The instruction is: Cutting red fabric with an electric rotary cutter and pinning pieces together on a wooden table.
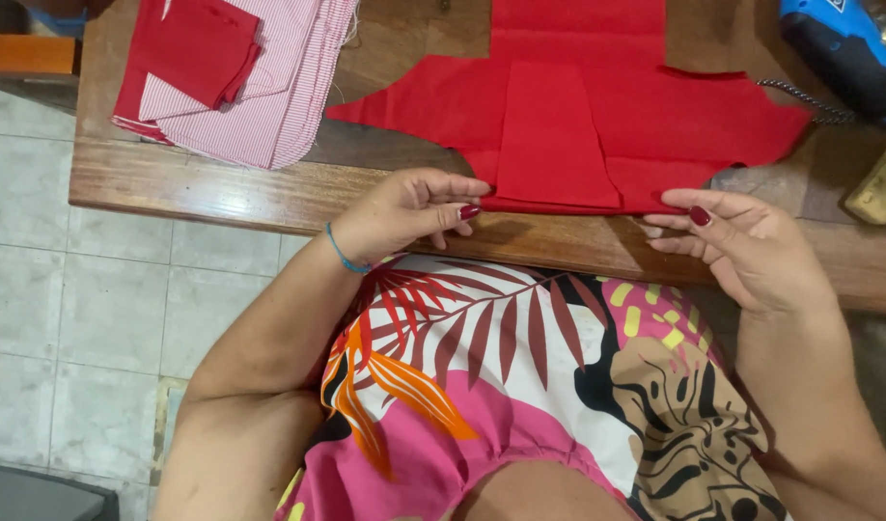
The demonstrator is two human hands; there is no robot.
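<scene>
A cut piece of red fabric [597,125] lies flat on the wooden table [221,188], with a narrower red panel [551,135] laid over its middle. My left hand [409,214] pinches the fabric's near edge at the left, thumb and fingers closed on it. My right hand [742,246] pinches the same near edge at the right, thumb on top. Both hands sit at the table's front edge, just above my lap.
A stack of red-and-white striped cloth with a folded red piece on top [231,77] lies at the table's left end. A blue and black tool [844,53] with a coiled cable sits at the far right, beside a brass-coloured object [882,183]. Tiled floor [76,289] on the left.
</scene>
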